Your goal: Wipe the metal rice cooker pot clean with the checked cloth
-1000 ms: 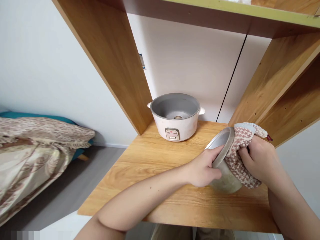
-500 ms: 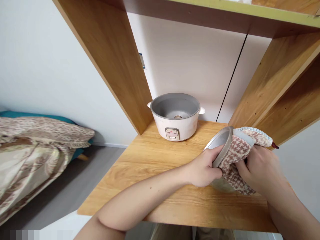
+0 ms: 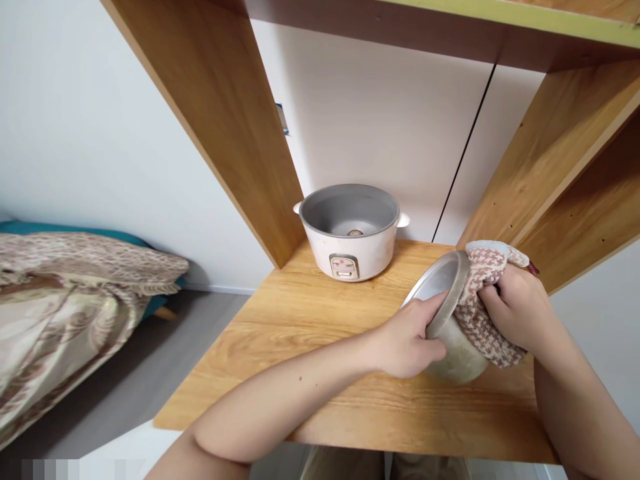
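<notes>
My left hand (image 3: 413, 337) grips the rim of a metal inner pot (image 3: 457, 347), thumb outside and fingers reaching over the edge. The pot is tilted, its opening facing up and to the left, above the right part of the desk. Bunched in my right hand (image 3: 523, 307) is a brown-and-white patterned cloth (image 3: 483, 283), pressed against the pot's outer right side. Part of the cloth hangs below the hand. A white rice cooker body (image 3: 363, 257) stands upright at the back, lid off, with its grey inside showing.
The wooden desk (image 3: 280, 333) has upright side panels (image 3: 210, 120) and a shelf (image 3: 450, 33) overhead. Behind is a white back panel (image 3: 380, 120). A bed with a patterned cover (image 3: 75, 320) stands at the left on a grey floor (image 3: 200, 347).
My right hand and the cloth have shifted up along the pot's side, baring more of its lower outer wall. My left hand keeps its hold on the rim.
</notes>
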A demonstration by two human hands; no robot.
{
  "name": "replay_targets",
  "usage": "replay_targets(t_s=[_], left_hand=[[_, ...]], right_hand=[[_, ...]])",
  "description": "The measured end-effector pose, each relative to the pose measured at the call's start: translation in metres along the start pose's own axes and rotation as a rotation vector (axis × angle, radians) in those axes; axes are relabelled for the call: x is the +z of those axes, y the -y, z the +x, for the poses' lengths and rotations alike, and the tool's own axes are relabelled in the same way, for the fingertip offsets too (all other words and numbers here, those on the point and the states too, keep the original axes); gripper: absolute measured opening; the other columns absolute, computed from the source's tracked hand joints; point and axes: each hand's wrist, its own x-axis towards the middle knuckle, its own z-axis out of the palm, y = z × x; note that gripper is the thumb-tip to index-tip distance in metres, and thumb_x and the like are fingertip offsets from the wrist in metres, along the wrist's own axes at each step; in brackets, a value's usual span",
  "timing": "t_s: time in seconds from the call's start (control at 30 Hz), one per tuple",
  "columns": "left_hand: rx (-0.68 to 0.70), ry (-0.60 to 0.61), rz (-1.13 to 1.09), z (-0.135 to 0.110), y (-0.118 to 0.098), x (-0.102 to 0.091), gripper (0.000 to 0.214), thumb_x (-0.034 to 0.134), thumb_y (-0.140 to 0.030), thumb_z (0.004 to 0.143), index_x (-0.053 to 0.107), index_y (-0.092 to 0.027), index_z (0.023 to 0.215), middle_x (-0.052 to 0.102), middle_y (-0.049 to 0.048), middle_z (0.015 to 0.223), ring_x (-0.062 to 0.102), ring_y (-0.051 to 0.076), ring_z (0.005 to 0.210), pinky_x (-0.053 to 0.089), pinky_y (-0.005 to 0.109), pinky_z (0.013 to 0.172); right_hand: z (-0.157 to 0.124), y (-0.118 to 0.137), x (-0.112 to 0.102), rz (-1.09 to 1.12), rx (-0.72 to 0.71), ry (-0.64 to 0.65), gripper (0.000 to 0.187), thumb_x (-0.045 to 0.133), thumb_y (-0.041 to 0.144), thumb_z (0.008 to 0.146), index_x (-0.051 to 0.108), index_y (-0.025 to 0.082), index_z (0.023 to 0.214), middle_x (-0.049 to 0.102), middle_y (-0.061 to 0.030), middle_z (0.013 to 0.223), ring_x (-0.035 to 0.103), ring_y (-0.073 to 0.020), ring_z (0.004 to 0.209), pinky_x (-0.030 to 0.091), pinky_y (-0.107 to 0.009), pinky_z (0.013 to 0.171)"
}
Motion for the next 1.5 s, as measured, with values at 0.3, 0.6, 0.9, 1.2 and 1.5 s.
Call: replay_targets(t_s=[0.3,0.6,0.9,1.2,1.5], left_hand=[[0.045,-0.046,-0.032,0.001,0.001,0.002,0.057,0.053,-0.009,0.063,0.064,-0.016,0.118,0.061,-0.0025,0.082,0.054,0.019,0.081,0.048,0.032,0.081],[0.103,-0.030,-0.099,0.003,0.002,0.003,0.053,0.052,-0.006,0.061,0.061,-0.013,0.113,0.068,0.0055,0.107,0.059,0.030,0.108,0.046,0.038,0.096],[0.071,-0.058,-0.024,0.001,-0.002,0.003,0.034,0.051,-0.007,0.062,0.059,-0.017,0.093,0.057,-0.0039,0.076,0.054,0.018,0.081,0.047,0.030,0.080],[0.023,-0.001,0.165,-0.002,0.006,0.005,0.032,0.052,-0.011,0.066,0.056,-0.019,0.097,0.048,-0.0075,0.066,0.044,0.012,0.061,0.039,0.024,0.058],[0.030,-0.016,0.212,-0.001,0.005,0.005,0.058,0.055,-0.012,0.068,0.052,-0.021,0.125,0.056,-0.0040,0.078,0.055,0.018,0.072,0.047,0.030,0.070]], right_hand=[[-0.016,0.019,-0.004,-0.102,-0.032,-0.060,0.025,0.041,0.035,0.091,0.049,0.023,0.070,0.061,-0.0052,0.069,0.055,-0.0194,0.064,0.031,-0.031,0.059],[-0.034,0.034,-0.012,-0.142,-0.066,-0.042,0.031,0.043,0.040,0.092,0.051,0.024,0.067,0.058,-0.0042,0.058,0.051,-0.0185,0.050,0.026,-0.030,0.050],[-0.017,0.021,-0.002,-0.146,-0.024,-0.073,0.027,0.042,0.037,0.091,0.047,0.024,0.068,0.061,-0.0053,0.064,0.055,-0.0196,0.058,0.029,-0.031,0.055],[-0.007,0.008,-0.002,-0.013,0.049,-0.022,0.012,0.040,0.028,0.092,0.044,0.025,0.080,0.061,-0.0052,0.078,0.056,-0.0223,0.070,0.035,-0.033,0.061],[-0.005,0.015,0.011,0.186,-0.073,-0.161,0.022,0.035,0.020,0.092,0.053,0.020,0.104,0.056,-0.0154,0.106,0.053,-0.0325,0.099,0.043,-0.051,0.084]])
